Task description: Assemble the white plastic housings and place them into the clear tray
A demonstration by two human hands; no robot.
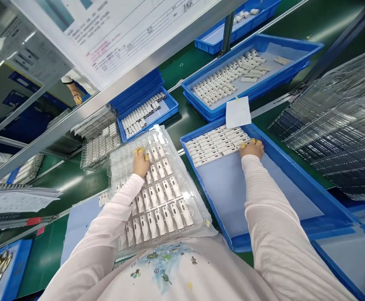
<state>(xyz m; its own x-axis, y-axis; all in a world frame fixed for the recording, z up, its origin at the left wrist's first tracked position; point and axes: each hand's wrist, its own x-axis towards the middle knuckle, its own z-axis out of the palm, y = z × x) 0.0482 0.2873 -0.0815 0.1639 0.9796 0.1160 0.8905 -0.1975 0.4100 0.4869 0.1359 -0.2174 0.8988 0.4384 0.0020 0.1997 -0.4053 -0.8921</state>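
My left hand is over the clear plastic tray, its yellow-covered fingers bent down among the pockets. What those fingers hold, if anything, is hidden beneath them. White shaped shells, each with a dark oval hole, fill the near rows of that tray; pockets at its far left look unfilled. At the right, my right hand reaches into a paper-lined blue tray. Its fingers, also in yellow covers, are closed at the right end of a white shell in the packed rows there.
Behind stand a blue tray of white tubes and a smaller blue box. Stacked clear trays rise at the right. A metal rail with a printed sheet crosses overhead. Another person's hand shows at far left.
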